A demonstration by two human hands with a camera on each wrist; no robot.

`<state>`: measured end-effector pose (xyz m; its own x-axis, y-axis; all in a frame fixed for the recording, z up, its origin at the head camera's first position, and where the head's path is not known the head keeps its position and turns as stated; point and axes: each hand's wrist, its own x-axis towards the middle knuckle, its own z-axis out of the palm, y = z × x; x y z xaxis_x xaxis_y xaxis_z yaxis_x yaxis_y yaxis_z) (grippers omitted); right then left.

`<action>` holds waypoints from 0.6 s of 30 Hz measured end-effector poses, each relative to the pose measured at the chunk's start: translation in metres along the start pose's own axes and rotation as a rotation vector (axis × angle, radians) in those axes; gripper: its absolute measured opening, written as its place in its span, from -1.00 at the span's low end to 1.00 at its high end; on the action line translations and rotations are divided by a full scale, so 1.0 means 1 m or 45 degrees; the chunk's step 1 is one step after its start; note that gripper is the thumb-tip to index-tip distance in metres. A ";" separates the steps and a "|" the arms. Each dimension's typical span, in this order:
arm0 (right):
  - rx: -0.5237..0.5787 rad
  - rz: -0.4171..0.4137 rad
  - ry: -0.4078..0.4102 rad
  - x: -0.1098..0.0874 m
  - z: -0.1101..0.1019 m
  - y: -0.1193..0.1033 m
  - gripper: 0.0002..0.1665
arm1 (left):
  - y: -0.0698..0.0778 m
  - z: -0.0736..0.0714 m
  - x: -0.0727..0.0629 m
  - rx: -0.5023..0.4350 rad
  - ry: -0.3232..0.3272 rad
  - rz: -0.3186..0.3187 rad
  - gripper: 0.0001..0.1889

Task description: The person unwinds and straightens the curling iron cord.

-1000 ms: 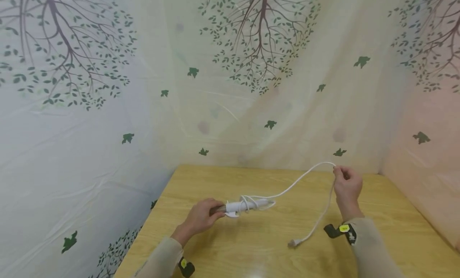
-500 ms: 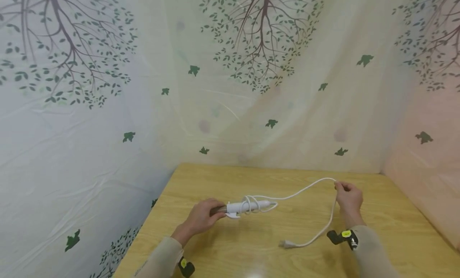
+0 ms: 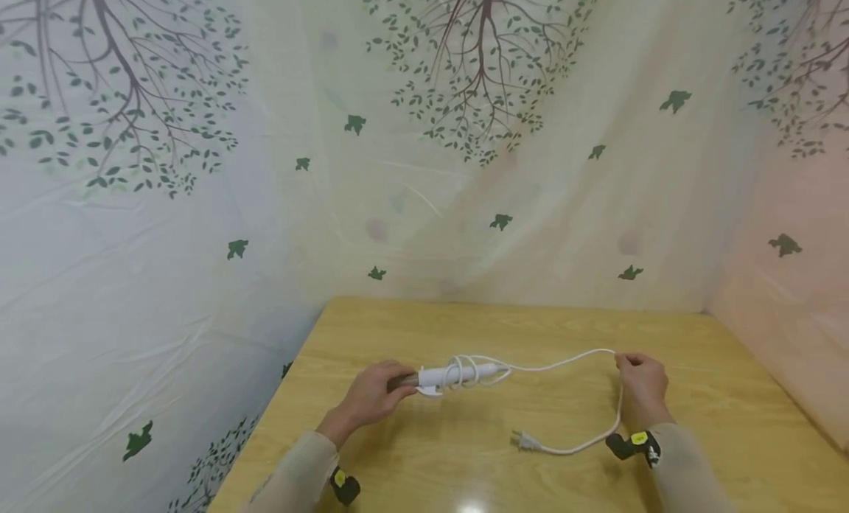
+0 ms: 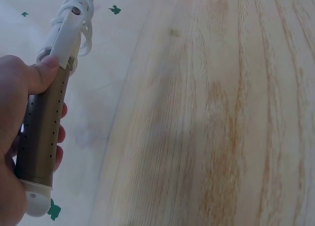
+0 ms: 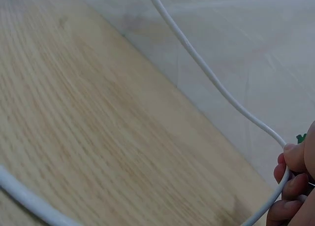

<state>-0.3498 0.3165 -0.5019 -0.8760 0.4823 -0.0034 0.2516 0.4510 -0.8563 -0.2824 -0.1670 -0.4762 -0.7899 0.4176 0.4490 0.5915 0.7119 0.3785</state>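
Observation:
My left hand [image 3: 371, 395] grips a white curling iron [image 3: 434, 378] by its brownish metal barrel [image 4: 43, 122], which has rows of small holes. The thumb lies at the white clamp lever [image 4: 66, 41] in the left wrist view. Several loops of white cord [image 3: 464, 371] wrap round the handle. From there the cord runs right to my right hand [image 3: 643, 384], which pinches it between thumb and fingers. Below that hand the cord curves back left to its plug [image 3: 527, 441], low over the table. Whether the plug touches the wood cannot be told.
A wooden table [image 3: 411, 329] lies under both hands. Behind it and at the sides hangs a pale curtain [image 3: 438, 203] printed with trees and green birds. Black wrist devices [image 3: 635, 445] sit on both sleeves.
My right hand has come down with the cord, so the stretch to the iron hangs lower and flatter. The plug has swung left. The left hand stays about where it was.

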 end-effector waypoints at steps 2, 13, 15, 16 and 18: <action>0.004 0.011 -0.013 -0.001 0.000 0.002 -0.50 | 0.002 -0.001 0.001 0.004 0.002 -0.008 -0.73; -0.101 -0.046 -0.054 -0.001 0.001 0.015 -0.54 | 0.000 0.001 0.001 0.012 0.017 -0.030 -0.72; -0.112 -0.057 -0.050 -0.001 0.002 0.017 -0.55 | -0.001 0.001 0.001 -0.002 0.017 -0.038 -0.72; -0.112 -0.060 -0.056 -0.001 0.002 0.017 -0.56 | -0.001 0.000 0.001 -0.007 0.017 -0.043 -0.72; -0.124 -0.069 -0.075 -0.002 0.002 0.018 -0.57 | 0.000 -0.001 0.001 -0.004 0.021 -0.053 -0.72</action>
<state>-0.3440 0.3224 -0.5180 -0.9114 0.4115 0.0088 0.2394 0.5476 -0.8018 -0.2834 -0.1671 -0.4752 -0.8111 0.3781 0.4463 0.5588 0.7265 0.4000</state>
